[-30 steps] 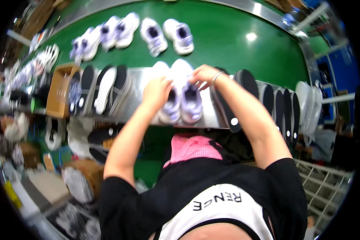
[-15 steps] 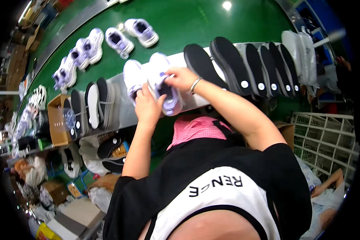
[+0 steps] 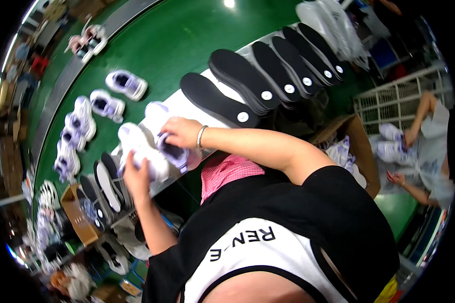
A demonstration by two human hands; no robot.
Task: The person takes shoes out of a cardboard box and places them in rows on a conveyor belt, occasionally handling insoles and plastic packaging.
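A pair of white sneakers with lavender trim lies at the table edge in front of me. My right hand (image 3: 183, 133) grips the collar of the right sneaker (image 3: 155, 112), whose dark opening faces me. Against the left sneaker (image 3: 132, 135) is my left hand (image 3: 136, 178), its fingers bent round the side near the heel. The fingertips of that hand are partly hidden by the shoe. Just beyond my right hand lies a black insole (image 3: 215, 98) with a round white sticker at its heel.
Stacks of black insoles (image 3: 245, 78) run along the table to the right, and more insoles (image 3: 108, 184) stand at left by an open carton (image 3: 81, 217). Several lavender-white sneakers (image 3: 126, 84) sit on the green surface. At right, a co-worker's hands (image 3: 409, 137) hold similar sneakers.
My view has turned, bringing the co-worker's sneakers and a carton into sight at right. My left hand has moved from the left sneaker's opening to its side; my right stays at the collar.
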